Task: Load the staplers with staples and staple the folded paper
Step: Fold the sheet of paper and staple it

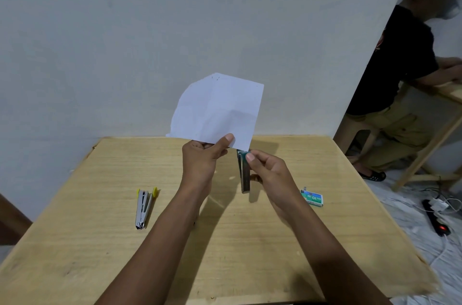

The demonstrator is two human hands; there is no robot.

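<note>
2 hands grip 1 paper, 1 stapler; 1 stapler lies aside.

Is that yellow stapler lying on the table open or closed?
Open. The yellow stapler lies on the table with its two arms splayed apart in a V, joined only at the near end.

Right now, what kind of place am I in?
Probably a plain room in a home or a small makeshift workspace, not a fitted office: a bare wooden table against an unadorned white wall, a power strip lying on the floor, and another person leaning on a second wooden table nearby.
</note>
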